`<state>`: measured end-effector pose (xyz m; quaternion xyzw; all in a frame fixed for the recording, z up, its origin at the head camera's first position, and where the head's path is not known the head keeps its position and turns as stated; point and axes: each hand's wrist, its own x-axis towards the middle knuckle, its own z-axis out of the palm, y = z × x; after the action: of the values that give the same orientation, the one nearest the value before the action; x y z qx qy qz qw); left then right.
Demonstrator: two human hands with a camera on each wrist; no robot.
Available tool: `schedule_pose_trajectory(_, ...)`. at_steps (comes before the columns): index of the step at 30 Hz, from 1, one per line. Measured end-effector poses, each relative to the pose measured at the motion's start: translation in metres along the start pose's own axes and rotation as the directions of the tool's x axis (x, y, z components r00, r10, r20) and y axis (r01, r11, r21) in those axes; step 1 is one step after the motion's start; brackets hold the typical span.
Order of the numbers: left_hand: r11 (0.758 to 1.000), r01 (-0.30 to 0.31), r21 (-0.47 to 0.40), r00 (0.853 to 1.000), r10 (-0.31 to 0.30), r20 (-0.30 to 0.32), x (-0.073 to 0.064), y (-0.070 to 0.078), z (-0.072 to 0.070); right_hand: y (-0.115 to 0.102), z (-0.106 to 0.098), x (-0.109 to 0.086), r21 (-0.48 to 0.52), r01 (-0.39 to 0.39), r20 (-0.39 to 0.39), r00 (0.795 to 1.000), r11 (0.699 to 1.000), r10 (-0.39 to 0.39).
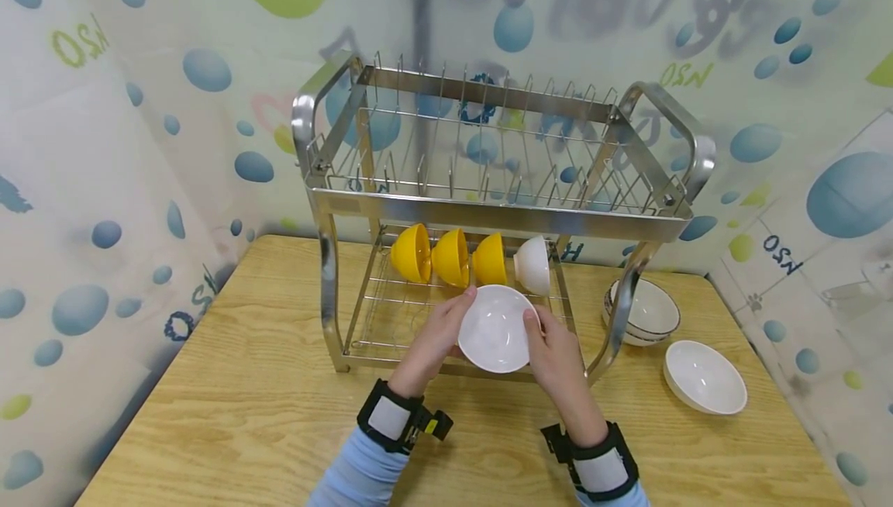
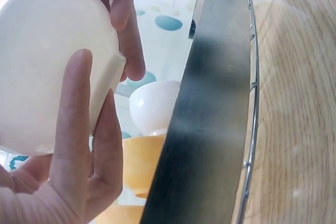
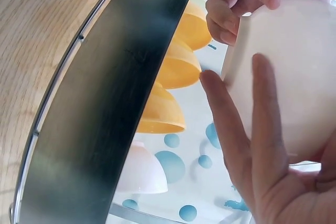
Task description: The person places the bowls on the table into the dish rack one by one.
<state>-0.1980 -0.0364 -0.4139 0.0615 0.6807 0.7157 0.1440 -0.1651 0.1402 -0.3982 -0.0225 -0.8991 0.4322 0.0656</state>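
Both hands hold one white bowl (image 1: 497, 329) in front of the rack's lower shelf, its hollow side toward the head camera. My left hand (image 1: 438, 334) grips its left rim, thumb on the edge. On the opposite side my right hand (image 1: 554, 352) grips the rim with the thumb over it. The wrist views show fingers spread against the underside of the bowl (image 2: 47, 66), near its foot ring. Behind it, three yellow bowls (image 1: 449, 257) and a white bowl (image 1: 533, 265) stand on their sides in a row on the lower shelf.
A two-tier metal dish rack (image 1: 502, 216) stands on the wooden table (image 1: 258, 398); its upper tier has upright wire dividers. To its right are stacked dark-rimmed bowls (image 1: 652, 309) and a white bowl (image 1: 705, 377). A patterned curtain (image 1: 139, 135) hangs behind.
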Motion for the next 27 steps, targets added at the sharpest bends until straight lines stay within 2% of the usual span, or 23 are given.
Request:
schedule_pose_trajectory(12, 1.0, 0.001, -0.011, 0.998, -0.002, -0.068, 0.001, -0.004, -0.002, 0.0, -0.006, -0.003, 0.11, -0.051, 0.043, 0.998, 0.993, 0.046)
schedule_pose_trajectory(13, 1.0, 0.004, -0.007, 0.997, -0.005, -0.072, -0.002, 0.0, -0.002, 0.001, -0.007, -0.004, 0.124, -0.055, 0.04, 0.998, 0.991, 0.05)
schedule_pose_trajectory(16, 1.0, 0.011, -0.007, 0.996, -0.012, -0.088, -0.001, -0.001, -0.004, 0.005, -0.01, -0.005, 0.148, -0.042, 0.01, 0.999, 0.988, 0.041)
schedule_pose_trajectory(23, 1.0, 0.012, -0.019, 0.996, -0.013, -0.087, 0.003, -0.007, -0.007, 0.015, -0.022, -0.01, 0.172, 0.053, -0.124, 0.992, 0.984, -0.031)
schedule_pose_trajectory(27, 1.0, 0.006, -0.014, 0.995, -0.007, -0.095, 0.003, -0.007, -0.009, 0.022, -0.028, -0.013, 0.161, 0.057, -0.174, 0.984, 0.985, -0.028)
